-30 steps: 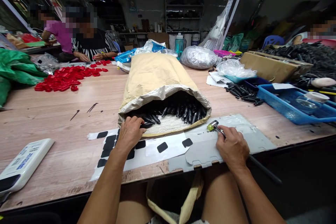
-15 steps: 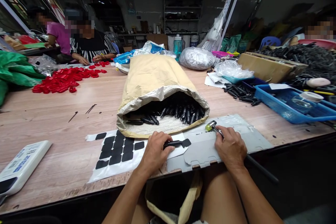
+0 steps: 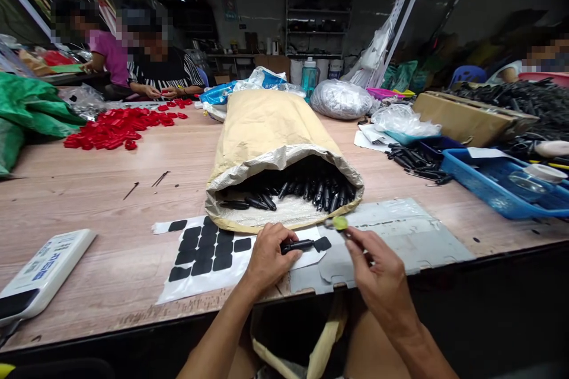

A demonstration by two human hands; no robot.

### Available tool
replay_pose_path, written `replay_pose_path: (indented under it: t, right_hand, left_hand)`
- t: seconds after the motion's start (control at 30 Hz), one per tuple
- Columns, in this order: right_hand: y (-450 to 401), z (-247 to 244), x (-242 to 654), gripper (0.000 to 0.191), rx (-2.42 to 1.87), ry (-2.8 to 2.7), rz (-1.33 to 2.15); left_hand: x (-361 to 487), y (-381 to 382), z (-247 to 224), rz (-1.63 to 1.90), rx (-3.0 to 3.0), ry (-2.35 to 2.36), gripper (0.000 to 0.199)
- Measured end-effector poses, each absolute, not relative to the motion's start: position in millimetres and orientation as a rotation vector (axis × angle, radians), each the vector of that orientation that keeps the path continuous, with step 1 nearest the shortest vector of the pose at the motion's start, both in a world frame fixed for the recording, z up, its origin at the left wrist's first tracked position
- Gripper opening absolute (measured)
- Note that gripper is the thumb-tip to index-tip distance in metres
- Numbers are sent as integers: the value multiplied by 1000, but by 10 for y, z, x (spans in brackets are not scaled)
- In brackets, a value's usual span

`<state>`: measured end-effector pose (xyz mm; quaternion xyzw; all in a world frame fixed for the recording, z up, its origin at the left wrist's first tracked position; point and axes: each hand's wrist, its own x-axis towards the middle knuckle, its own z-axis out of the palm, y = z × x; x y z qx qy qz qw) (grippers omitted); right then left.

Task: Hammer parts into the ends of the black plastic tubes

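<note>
Left hand (image 3: 273, 257) grips a black tool (image 3: 299, 246) over the bench (image 3: 146, 201). Right hand (image 3: 382, 269) holds a small hammer (image 3: 339, 224).

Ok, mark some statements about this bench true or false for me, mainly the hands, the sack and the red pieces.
The left hand holds a black part. True.
The right hand is empty. False: it holds a tool with a yellow-green end.
The open mouth of the sack faces away from the person. False: it faces toward the person.
The pile of red pieces lies to the left of the sack. True.
The blue basket stands to the left of the sack. False: it stands to the right.
</note>
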<state>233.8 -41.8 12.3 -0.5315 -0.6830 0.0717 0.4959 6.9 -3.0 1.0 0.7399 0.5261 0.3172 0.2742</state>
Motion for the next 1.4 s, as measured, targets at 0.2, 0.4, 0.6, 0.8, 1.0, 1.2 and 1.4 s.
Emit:
replay_pose_path:
  t: [0.2,0.4,0.6,0.8,1.0,1.2,1.4]
  right_hand:
    - [-555,148,1941,35,-1159,-1772,201]
    - [-558,14,1918,35,-1221,-1867,196]
    - [-563,42,1986,33,-1255,-1788,136]
    - [-509,-24,2141,30,-1336,-1776,123]
    - [-347,-118,2706,27,-1548,-1787,-119]
    - [-129,-309,3222,27,-1668,-1848,-265]
    - [74,-322,3369,27,-1671,-1884,-402]
  left_hand:
    - [63,-16,-42,880,2001,1403,13]
    - [72,-18,-51,890,2000,1431,10]
    - [70,-15,-57,889,2002,1441,14]
    - [61,-15,-49,868,2002,1430,12]
    - [35,-15,-27,841,1990,1394,36]
    - [39,-2,-18,834,1983,1422,47]
    - [34,-9,0,851,1954,1409,50]
